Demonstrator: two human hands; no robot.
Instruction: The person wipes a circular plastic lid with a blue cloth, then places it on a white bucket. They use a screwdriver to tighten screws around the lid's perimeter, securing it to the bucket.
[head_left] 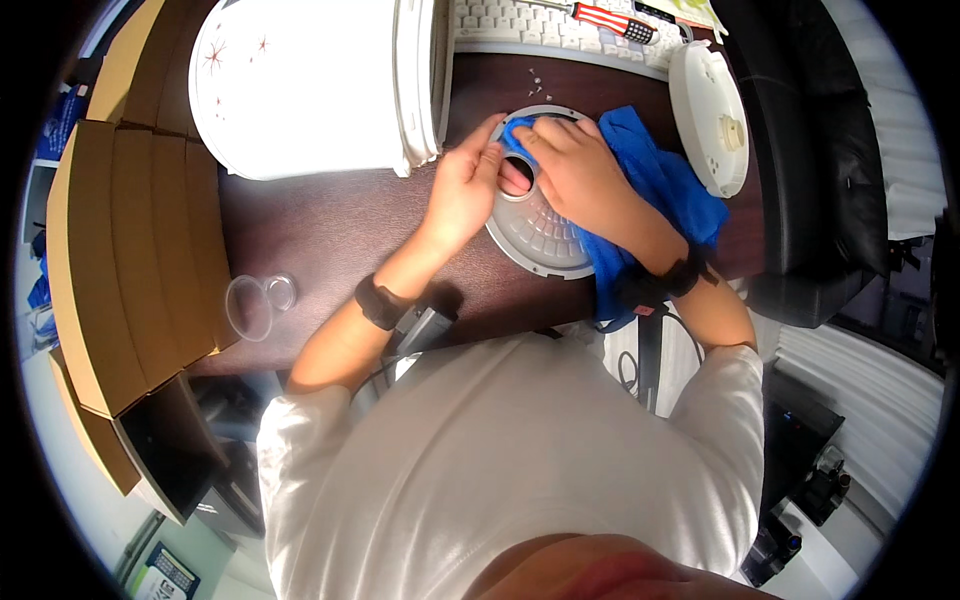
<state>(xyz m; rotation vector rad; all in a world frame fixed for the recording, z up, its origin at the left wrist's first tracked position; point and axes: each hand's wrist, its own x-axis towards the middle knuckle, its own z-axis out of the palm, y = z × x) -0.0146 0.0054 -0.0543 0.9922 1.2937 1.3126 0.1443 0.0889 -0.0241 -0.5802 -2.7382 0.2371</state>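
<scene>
Two hands work on one grey round ribbed plate [535,235] lying flat on the dark brown desk [330,215]: the left hand [462,188] pinches its rim, and the right hand [575,170] presses one blue cloth [665,185] onto it. Around it stand one white cooker body [310,85], one white lid [712,115], one keyboard [545,28], one screwdriver [612,20], two clear rings [260,300], stacked cardboard boxes [125,260] and a black chair [820,160].

1 view only: head-worn fisheye, looking steeply down from above the person's chest onto the dark desk [330,215]. Close range, the desk fills the upper half, the torso the lower. Straight edges bow near the rim, black vignette at the corners.
</scene>
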